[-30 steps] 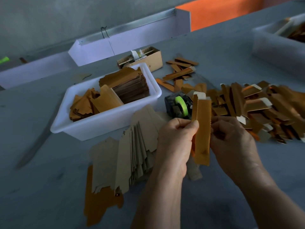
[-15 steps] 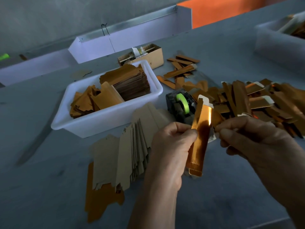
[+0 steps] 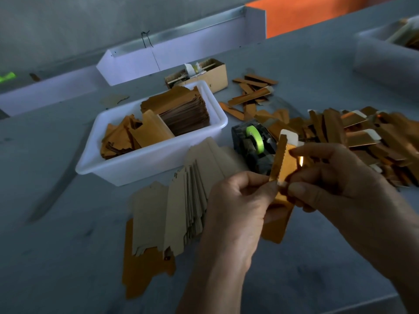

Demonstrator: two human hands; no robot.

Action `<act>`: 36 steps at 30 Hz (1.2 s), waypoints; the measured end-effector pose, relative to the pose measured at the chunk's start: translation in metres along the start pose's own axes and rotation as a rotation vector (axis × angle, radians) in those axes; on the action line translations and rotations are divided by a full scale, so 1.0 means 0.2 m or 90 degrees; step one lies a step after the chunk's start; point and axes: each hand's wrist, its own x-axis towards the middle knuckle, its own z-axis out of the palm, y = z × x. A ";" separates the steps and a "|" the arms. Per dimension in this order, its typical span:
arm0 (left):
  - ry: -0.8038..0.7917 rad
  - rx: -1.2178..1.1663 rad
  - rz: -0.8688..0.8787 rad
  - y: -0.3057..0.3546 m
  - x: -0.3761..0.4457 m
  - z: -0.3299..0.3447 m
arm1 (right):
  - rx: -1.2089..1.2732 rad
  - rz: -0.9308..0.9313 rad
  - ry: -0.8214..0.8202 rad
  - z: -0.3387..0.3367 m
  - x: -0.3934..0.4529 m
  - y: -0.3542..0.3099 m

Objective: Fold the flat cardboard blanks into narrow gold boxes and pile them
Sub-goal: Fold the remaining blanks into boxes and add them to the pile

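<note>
Your pile (image 3: 371, 141) of boxes waits on the worktop (image 3: 68, 257), right. The box (image 3: 280, 168), held upright over the worktop, now has your right hand (image 3: 335, 189) back on it, both hands' fingers pinching its lower half; left hand (image 3: 240, 209) steadies. Closing likely follows.

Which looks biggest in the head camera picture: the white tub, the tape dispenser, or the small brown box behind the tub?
1. white tub
2. tape dispenser and small brown box: these look alike, and the box sits farther off, so no ranking.
</note>
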 end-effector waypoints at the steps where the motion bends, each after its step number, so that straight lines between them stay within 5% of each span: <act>1: -0.009 0.000 0.002 0.00 0.00 0.00 | -0.009 0.010 0.011 0.00 0.00 0.00; 15: -0.078 0.001 -0.016 0.01 -0.02 -0.03 | -0.116 0.055 0.049 0.03 -0.01 -0.01; 36: 0.104 0.103 0.153 0.00 -0.07 0.00 | -0.406 0.074 0.102 0.06 -0.02 -0.12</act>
